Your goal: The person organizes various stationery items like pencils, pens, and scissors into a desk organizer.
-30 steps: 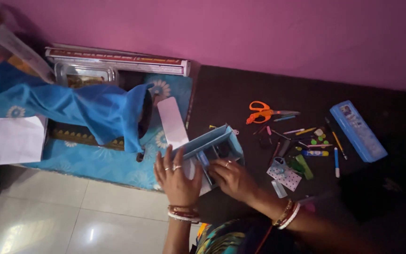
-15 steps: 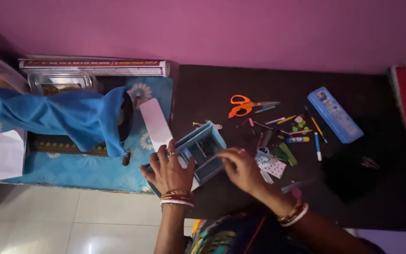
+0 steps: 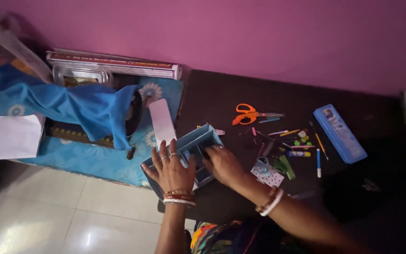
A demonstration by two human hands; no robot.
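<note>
Currently the left hand (image 3: pixel 172 169) lies flat, fingers spread, on the organizer (image 3: pixel 191 153), pinning it on the desk (image 3: pixel 222 99) edge. Right hand (image 3: pixel 222 164) reaches into its compartments, fingers curled; grip contents unclear. Scissors (image 3: pixel 249 113) and pens (image 3: pixel 301 141) lie right of the organizer.

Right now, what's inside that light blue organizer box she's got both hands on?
The organizer box shows bare divided compartments. The left hand and right hand cover its near compartments, so anything there is hidden.
</note>
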